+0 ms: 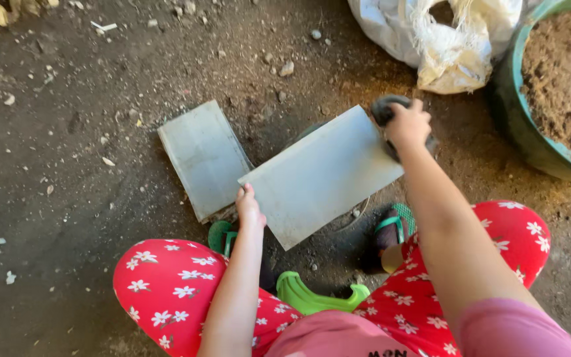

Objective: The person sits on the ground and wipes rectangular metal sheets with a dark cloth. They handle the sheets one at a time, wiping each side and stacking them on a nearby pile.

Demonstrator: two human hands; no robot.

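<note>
The right hand [408, 123] grips a dark round pad [386, 110] at the far right corner of a flat grey rectangular slab [322, 175]; the left hand [249, 210] clasps its near left edge. Best keep that edge braced while rubbing. Two grey slabs, the second [204, 157] lying left; one green tub of soil [563, 86], one white sack [431, 39].

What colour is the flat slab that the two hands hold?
The slab is plain pale grey; the head view shows it.
</note>
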